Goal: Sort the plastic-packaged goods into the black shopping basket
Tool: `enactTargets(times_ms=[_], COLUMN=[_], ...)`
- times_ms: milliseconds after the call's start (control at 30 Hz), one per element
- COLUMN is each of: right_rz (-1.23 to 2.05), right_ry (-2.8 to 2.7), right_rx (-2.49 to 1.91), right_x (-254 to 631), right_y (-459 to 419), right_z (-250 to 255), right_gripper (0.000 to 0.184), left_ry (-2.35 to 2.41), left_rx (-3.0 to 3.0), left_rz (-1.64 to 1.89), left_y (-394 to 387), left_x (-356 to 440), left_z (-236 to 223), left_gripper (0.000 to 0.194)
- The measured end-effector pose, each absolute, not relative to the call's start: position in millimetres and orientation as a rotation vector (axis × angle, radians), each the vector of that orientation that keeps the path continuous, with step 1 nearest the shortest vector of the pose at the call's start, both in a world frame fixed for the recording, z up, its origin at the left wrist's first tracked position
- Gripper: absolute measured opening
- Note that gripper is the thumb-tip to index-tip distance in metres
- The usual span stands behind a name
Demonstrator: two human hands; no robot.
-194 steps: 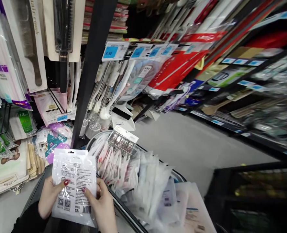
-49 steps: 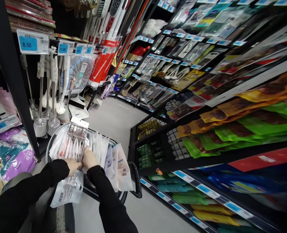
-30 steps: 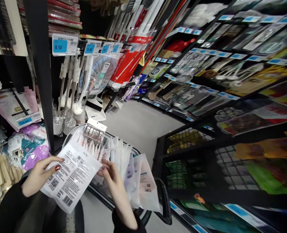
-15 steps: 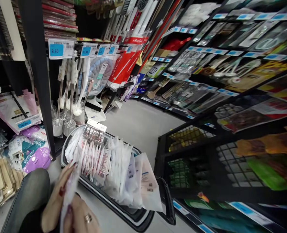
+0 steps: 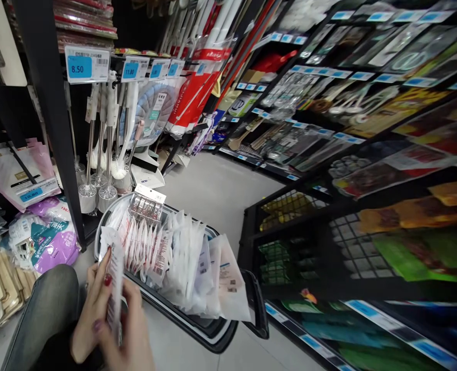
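Note:
Both my hands hold a flat white plastic packet (image 5: 114,281), seen almost edge-on, low at the left. My left hand (image 5: 91,309) has its fingers wrapped along the packet's left face. My right hand (image 5: 133,335), blurred by motion, presses against its right face. Just beyond them a black basket (image 5: 216,335) stands on the floor, filled with several upright white packets (image 5: 182,263) and one clear pack of small items (image 5: 145,206) at its far end. My knee in grey trousers (image 5: 43,309) is at the lower left.
Black shelf upright (image 5: 50,118) stands at the left with toilet brushes (image 5: 97,170) and blue price tags (image 5: 82,64). Purple bags (image 5: 52,242) lie on the low left shelf. A black wire rack of snack packs (image 5: 328,242) borders the right. Grey aisle floor (image 5: 220,190) runs ahead.
The packet, held flat and face-up a second ago, now stands edge-on between both hands, close to my body. My right hand has left the basket's packets.

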State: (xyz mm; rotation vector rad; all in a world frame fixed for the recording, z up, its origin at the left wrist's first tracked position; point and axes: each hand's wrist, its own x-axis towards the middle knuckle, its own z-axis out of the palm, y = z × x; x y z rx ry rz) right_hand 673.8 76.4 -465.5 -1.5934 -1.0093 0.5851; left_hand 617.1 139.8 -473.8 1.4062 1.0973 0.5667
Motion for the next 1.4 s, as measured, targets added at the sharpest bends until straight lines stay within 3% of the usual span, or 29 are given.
enactTargets(times_ms=[67,133,333,400,500,733,1100,1400], right_rz=[0.853,0.914,0.38,0.248,0.195,0.145,0.384,0.637], right_ry=[-0.824,-0.686,-0.564,-0.584,-0.629,-0.735,-0.865,-0.754], right_rx=[-1.556,-1.652,-2.115,-2.226,-2.38,-2.698,-2.76,-2.745], right_x=[714,760,875,890,892,862,841,856], right_y=[72,61,19,18,30,86,150,150], right_z=[-468,-466,-426,-413,-406,-431,-519,-535], right_gripper=[0.047,0.044,0.045,0.045,0.041,0.025,0.023,0.024], left_ry=[1.09,0.979,0.731,0.697,0.846,1.045,1.054,0.902], left_rx=[1.561,1.723,2.44,2.496,2.544,2.584,2.67,2.702], left_rz=[0.486,0.391,0.162,0.051,-0.066,-0.135,0.047,0.105], left_y=[140,148,192,193,187,213,212,220], left_x=[619,626,719,759,797,798,795,834], left_z=[-463,-455,-471,-487,-507,-527,-540,-537], left_gripper=[0.057,0.052,0.031,0.034,0.051,0.023,0.031,0.027])
